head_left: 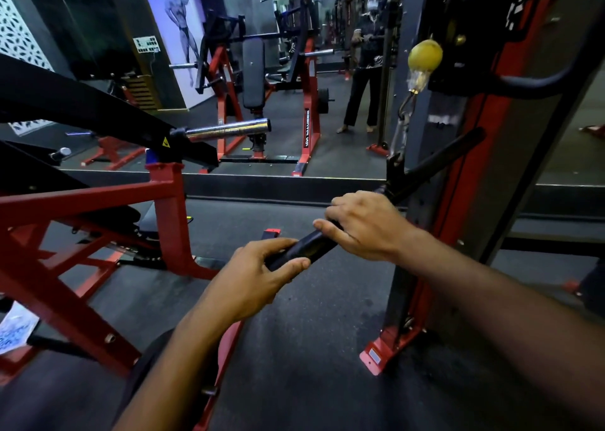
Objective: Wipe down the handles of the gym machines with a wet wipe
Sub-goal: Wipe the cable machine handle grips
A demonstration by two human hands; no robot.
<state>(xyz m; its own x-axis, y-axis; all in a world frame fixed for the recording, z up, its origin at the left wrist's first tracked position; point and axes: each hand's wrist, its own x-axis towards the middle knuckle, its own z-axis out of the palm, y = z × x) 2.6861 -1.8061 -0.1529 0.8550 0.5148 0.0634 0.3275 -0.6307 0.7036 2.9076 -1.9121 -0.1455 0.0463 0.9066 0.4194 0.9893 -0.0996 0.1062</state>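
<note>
A black straight bar handle (309, 245) hangs by a carabiner (402, 126) from the cable machine and slants from lower left to upper right. My left hand (255, 275) grips the bar's near end, thumb on top. My right hand (360, 224) is curled over the bar a little further up, towards its centre bracket. No wet wipe shows; if one is under my right palm, it is hidden. The bar's far half (438, 159) sticks out bare beyond my right hand.
The red and black cable machine column (458, 201) stands right, with a yellow cable stopper ball (425, 55). A red-framed plate-loaded machine (98, 208) with a chrome sleeve (229, 129) fills the left. A wall mirror (294, 70) ahead reflects a person and benches. Dark rubber floor (311, 348) lies below.
</note>
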